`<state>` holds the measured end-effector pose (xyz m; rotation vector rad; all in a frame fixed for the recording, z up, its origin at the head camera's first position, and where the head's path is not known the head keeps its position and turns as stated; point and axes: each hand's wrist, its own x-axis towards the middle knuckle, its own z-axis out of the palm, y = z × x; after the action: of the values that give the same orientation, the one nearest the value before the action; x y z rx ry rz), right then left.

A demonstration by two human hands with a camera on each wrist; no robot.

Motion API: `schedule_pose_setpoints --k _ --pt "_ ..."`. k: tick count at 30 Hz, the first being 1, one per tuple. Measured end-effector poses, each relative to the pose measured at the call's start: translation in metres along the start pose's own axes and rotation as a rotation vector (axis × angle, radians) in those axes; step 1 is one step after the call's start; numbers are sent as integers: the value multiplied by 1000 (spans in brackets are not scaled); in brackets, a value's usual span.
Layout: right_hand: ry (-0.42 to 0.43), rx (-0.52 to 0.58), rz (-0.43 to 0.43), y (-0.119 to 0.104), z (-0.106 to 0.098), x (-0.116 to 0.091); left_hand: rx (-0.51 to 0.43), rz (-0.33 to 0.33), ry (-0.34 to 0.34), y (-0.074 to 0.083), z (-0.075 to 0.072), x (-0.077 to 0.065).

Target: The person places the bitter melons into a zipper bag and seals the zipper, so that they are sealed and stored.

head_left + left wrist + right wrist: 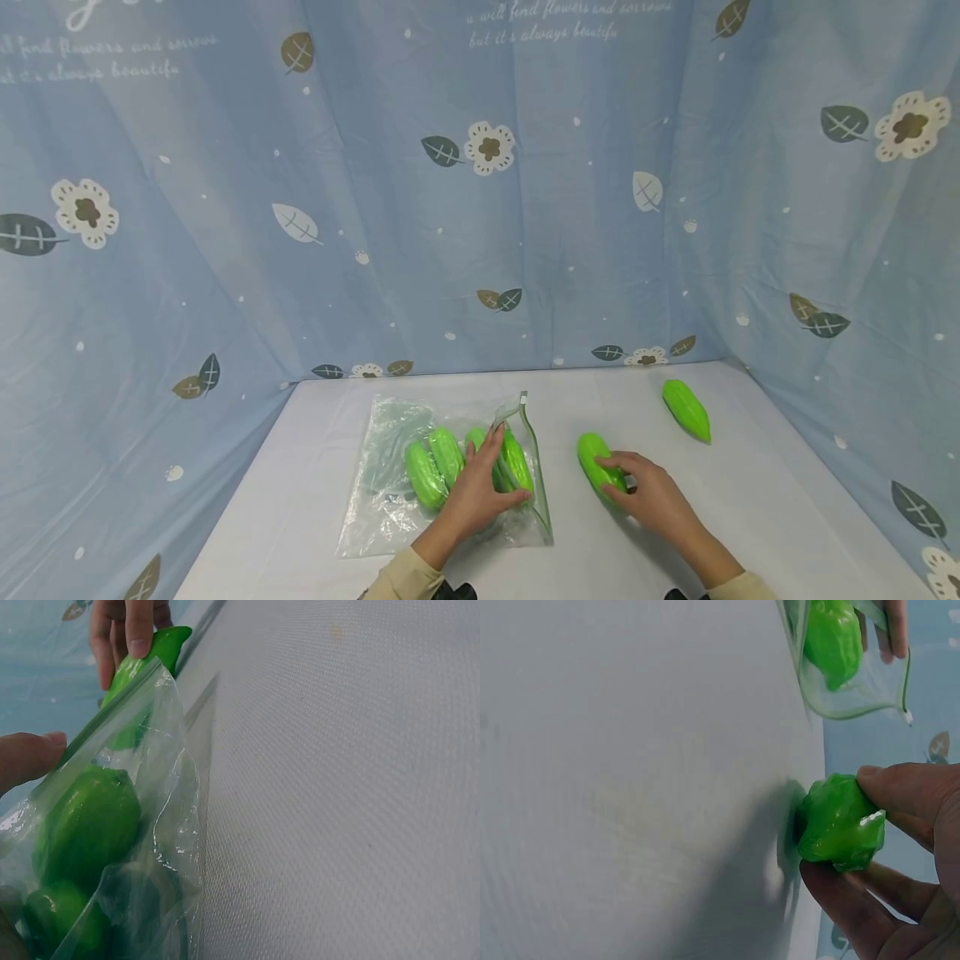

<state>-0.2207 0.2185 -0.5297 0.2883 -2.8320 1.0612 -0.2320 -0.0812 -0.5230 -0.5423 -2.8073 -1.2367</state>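
Observation:
A clear zip bag [360,525] lies flat with several bright green, ribbed bitter melons [425,477] inside, and its mouth faces right. My left hand [474,492] holds the upper edge of that mouth, the thumb [34,759] against the green zip strip. The mouth gapes in the right wrist view, one bitter melon [834,641] just within it. To the right of the bag, my right hand [660,497] grips another bitter melon [592,450] between thumb and fingers. Its lumpy end [840,825] points toward the right wrist camera.
One more bitter melon [686,410] lies loose at the back right of the white table [600,567]. A blue curtain [570,250] with leaves and flowers stands behind the table and along both sides.

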Motion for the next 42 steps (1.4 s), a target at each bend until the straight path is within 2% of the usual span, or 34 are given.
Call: schedule_pose_setpoints --k 10,18,26,35,42 --pt "18 7 -9 0 3 -3 5 -9 -11 0 1 0" --pt "-22 8 42 0 1 0 -5 -9 -1 0 2 1" --pt "-73 90 97 -2 -3 4 -3 -18 -6 -1 1 1" --pt "-86 163 145 -7 1 4 -7 -29 -5 -2 1 1" --pt "-85 183 116 -7 6 3 -12 -31 -8 -2 2 2"
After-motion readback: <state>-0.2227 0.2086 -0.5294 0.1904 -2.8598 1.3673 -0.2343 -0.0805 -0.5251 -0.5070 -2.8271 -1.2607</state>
